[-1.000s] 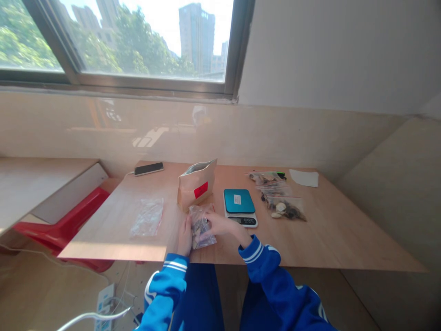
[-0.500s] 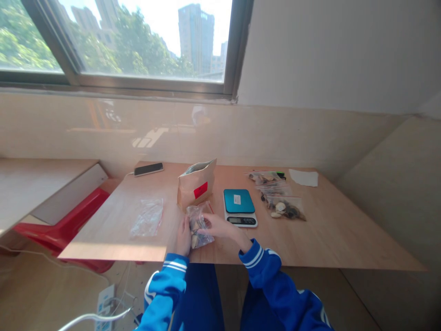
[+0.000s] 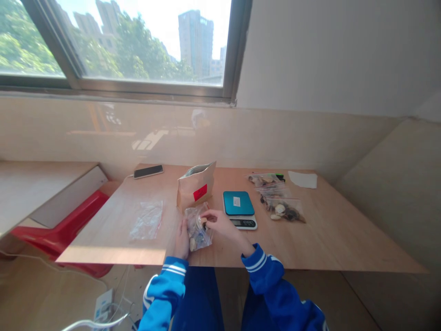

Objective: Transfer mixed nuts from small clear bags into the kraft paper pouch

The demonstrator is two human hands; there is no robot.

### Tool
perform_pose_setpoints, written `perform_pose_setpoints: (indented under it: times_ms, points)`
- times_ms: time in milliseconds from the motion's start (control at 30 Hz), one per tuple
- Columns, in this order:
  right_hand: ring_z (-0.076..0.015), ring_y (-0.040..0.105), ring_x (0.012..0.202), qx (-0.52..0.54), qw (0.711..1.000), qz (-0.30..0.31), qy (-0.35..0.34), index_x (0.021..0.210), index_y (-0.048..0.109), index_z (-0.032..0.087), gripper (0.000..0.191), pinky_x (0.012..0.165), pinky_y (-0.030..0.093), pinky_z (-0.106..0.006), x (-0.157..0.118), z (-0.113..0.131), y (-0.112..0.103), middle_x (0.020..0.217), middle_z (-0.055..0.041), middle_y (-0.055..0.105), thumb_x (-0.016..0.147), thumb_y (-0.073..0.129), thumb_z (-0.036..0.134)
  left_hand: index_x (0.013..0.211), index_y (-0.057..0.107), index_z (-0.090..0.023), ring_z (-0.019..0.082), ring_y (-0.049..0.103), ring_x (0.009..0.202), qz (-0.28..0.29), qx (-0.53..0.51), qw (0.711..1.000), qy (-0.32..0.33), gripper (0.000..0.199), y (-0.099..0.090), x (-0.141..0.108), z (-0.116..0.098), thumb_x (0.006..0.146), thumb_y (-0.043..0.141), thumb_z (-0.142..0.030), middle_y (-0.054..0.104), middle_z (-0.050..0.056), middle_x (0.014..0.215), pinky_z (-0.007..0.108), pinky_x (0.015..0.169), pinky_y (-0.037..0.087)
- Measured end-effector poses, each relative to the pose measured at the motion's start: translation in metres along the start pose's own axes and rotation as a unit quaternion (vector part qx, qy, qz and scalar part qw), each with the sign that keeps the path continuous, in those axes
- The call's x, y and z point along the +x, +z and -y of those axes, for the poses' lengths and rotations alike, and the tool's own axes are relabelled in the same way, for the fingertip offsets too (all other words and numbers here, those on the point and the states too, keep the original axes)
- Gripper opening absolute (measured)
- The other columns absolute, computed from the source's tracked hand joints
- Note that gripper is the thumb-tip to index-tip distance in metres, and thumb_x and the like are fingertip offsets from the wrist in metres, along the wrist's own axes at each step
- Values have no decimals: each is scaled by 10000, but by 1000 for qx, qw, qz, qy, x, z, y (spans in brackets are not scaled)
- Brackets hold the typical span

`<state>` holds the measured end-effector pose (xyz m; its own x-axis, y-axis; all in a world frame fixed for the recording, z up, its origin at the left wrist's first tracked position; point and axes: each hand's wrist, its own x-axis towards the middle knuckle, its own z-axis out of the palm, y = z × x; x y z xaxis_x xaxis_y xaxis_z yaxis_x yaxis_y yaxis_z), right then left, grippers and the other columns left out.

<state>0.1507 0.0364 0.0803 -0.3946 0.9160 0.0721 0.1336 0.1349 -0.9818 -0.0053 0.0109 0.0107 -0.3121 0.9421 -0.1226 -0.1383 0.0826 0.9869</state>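
Plastic bag [image 3: 196, 238] with dried pieces in it lies at the near side of the table, left of centre; the left hand [image 3: 182, 236] has its fingers nearly closed on the bag's left edge, while the right hand [image 3: 217, 221] bends its fingertips close together at the upper right, and I cannot tell whether they pinch a piece. Beyond rises a pale wall [image 3: 327, 55] with a window [image 3: 148, 50] at far left. Against it stands the wooden table [image 3: 330, 239], a second table [image 3: 41, 184] and a red chair [image 3: 65, 230] to its left. Just past the plastic bag, an open paper pouch [image 3: 193, 186] stands upright, blocking its far side. Close on the right, a blue-topped scale [image 3: 237, 202] is partly hidden by the right hand. A flat clear bag [image 3: 147, 220] lies left, three overlapping filled zip bags [image 3: 274, 190] lie farther right, white paper [image 3: 303, 179] far right, a phone [image 3: 148, 172] far left.
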Motion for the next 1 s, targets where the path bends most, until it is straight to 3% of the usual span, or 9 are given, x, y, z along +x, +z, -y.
perform_pose_setpoints:
  times_ms: [233, 400, 567, 733, 833, 933, 1000]
  points:
    - [-213, 661, 881, 109, 990, -85, 38, 837, 736, 154, 241, 863, 496, -372, 5, -6, 0, 923, -76, 744, 620, 637, 180, 1098, 666, -168, 241, 640, 1103, 10, -31, 999, -15, 454, -3, 0, -2, 926, 398, -492, 708, 94, 1137, 367, 978, 493]
    - [-218, 653, 865, 152, 979, -127, 48, 823, 740, 154, 247, 854, 492, -371, 10, 3, 5, 907, -83, 744, 590, 678, 209, 1180, 633, -162, 234, 618, 1150, 29, -35, 999, -9, 484, -2, -1, -3, 941, 351, -476, 677, 103, 1209, 379, 1016, 466]
    - [-189, 627, 821, 177, 968, -177, 7, 832, 727, 160, 240, 804, 495, -334, 31, 36, -15, 884, -62, 734, 606, 693, 234, 1208, 622, -128, 264, 596, 1182, 16, -27, 999, -13, 539, -2, -2, -7, 926, 364, -508, 657, 129, 1240, 404, 1034, 451]
    - [-151, 612, 759, 195, 952, -210, -105, 861, 707, 142, 234, 775, 492, -300, 81, 90, -44, 809, -38, 712, 649, 677, 237, 1177, 648, -109, 268, 647, 1093, 12, -37, 999, -27, 564, -2, -1, -8, 904, 389, -529, 709, 129, 1130, 414, 1014, 470]
    - [-150, 626, 771, 140, 954, -215, -154, 878, 707, 139, 215, 763, 496, -287, 108, 112, -50, 831, -42, 715, 679, 660, 206, 1194, 641, -117, 254, 631, 1128, 7, -45, 999, -29, 546, -2, -1, -6, 910, 386, -508, 701, 117, 1160, 404, 1033, 457]
    - [-150, 635, 769, -44, 969, -155, -187, 856, 719, 159, 171, 724, 492, -270, 121, 122, -51, 828, -34, 718, 739, 596, 145, 1208, 635, -132, 231, 589, 1198, 11, -45, 998, -31, 521, -2, 0, -6, 926, 366, -477, 674, 105, 1223, 380, 1071, 420]
    - [-147, 638, 784, -173, 957, -108, -208, 827, 725, 183, 215, 736, 485, -264, 122, 124, -51, 829, -20, 719, 766, 544, 85, 1222, 625, -130, 226, 560, 1234, 10, -38, 999, -36, 534, -2, 0, -6, 930, 349, -482, 650, 108, 1265, 374, 1085, 402]
